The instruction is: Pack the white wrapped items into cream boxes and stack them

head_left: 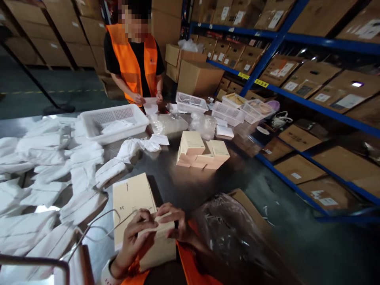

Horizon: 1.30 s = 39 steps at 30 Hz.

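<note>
Both my hands hold a small cream carton (157,245) close to my chest at the bottom of the view. My left hand (133,237) grips its left side and top flap. My right hand (175,223) pinches the top edge from the right. A flat unfolded cream carton blank (130,198) lies on the dark table (190,186) just beyond my hands. Further out sits a stack of assembled cream cartons (202,152).
Several white folded cloth packs (44,174) cover the table's left side. A white plastic basket (114,120) stands behind them. A person in an orange vest (133,59) handles paper at the far end. Clear plastic wrap (231,229) lies on my right; blue shelving (297,95) with boxes beyond.
</note>
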Each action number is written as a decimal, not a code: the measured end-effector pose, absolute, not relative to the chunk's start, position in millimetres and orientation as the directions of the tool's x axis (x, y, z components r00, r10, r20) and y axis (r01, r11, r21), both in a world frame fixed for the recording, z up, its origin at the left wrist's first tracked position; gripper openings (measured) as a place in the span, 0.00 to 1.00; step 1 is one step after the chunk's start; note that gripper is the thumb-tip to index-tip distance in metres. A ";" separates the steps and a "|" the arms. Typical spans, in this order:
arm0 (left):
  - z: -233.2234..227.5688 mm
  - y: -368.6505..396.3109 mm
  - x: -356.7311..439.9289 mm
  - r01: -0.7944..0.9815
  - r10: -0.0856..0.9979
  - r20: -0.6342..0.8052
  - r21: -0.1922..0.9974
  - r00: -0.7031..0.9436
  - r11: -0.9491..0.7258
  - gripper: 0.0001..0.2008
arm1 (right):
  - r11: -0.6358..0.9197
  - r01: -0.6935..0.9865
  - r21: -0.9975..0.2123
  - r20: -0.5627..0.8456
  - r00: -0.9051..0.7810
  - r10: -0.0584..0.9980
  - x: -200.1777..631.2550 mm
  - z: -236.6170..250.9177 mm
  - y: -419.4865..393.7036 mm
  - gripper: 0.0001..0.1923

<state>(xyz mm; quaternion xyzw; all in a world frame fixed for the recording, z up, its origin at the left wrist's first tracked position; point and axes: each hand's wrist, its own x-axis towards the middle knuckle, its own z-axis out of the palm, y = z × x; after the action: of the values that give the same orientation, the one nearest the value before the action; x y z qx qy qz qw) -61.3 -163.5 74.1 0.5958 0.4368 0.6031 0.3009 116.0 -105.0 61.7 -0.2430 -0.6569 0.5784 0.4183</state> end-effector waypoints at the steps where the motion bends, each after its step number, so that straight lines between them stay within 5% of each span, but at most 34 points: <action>1: 74.1 -163.4 -60.8 0.160 0.879 0.462 0.883 -0.119 -0.442 0.18 | 0.225 -0.169 -0.960 0.281 -0.528 0.801 115.8 62.0 -104.3 0.26; 9: 63.1 -168.5 -57.5 0.084 0.890 0.422 0.907 -0.174 -0.413 0.14 | 0.235 -0.188 -0.954 0.301 -0.549 0.780 116.7 58.8 -104.2 0.24; 15: 53.9 -166.5 -64.4 0.052 0.924 0.375 0.927 -0.071 -0.372 0.23 | 0.276 -0.124 -0.953 0.300 -0.509 0.807 120.9 52.1 -105.6 0.21; 19: 49.3 -166.5 -69.6 0.119 0.957 0.282 0.955 -0.067 -0.273 0.17 | 0.340 -0.041 -0.940 0.317 -0.478 0.819 127.0 50.6 -102.3 0.20; 25: 58.8 -161.3 -65.6 0.216 0.955 0.296 0.933 -0.007 -0.288 0.24 | 0.505 -0.005 -0.863 0.377 -0.674 0.636 118.8 77.6 -73.3 0.32; 27: 61.2 -159.5 -60.2 0.233 0.960 0.281 0.934 -0.003 -0.272 0.24 | 0.516 0.047 -0.855 0.289 -0.783 0.550 112.4 89.1 -64.6 0.31; 29: 58.4 -159.6 -54.0 0.237 0.960 0.273 0.938 -0.062 -0.252 0.23 | 0.549 0.147 -0.823 0.164 -0.863 0.477 108.8 96.7 -59.7 0.42; 32: 44.9 -160.7 -48.8 0.236 0.913 0.327 0.933 -0.245 -0.271 0.20 | 0.522 0.261 -0.812 0.034 -0.871 0.489 118.7 101.8 -52.7 0.54; 35: 30.0 -156.2 -55.1 0.208 0.850 0.271 0.959 -0.452 -0.195 0.19 | 0.244 0.177 -0.953 0.066 -0.667 0.742 152.1 108.4 -35.1 0.52; 37: 24.1 -148.6 -64.8 0.170 0.835 0.176 0.980 -0.521 -0.101 0.22 | 0.104 -0.085 -0.991 0.123 -0.258 0.958 181.0 115.6 -14.8 0.46; 39: 20.8 -138.4 -74.2 0.150 0.841 0.111 0.988 -0.529 -0.035 0.26 | 0.147 -0.277 -0.950 0.079 0.242 0.967 207.2 122.9 11.6 0.39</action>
<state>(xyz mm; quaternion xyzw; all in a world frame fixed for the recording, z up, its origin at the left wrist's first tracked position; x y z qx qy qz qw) -74.2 -138.4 20.8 0.3918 0.6327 0.6035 0.2863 207.2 11.6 122.9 -0.4451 -0.3878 0.4781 0.6504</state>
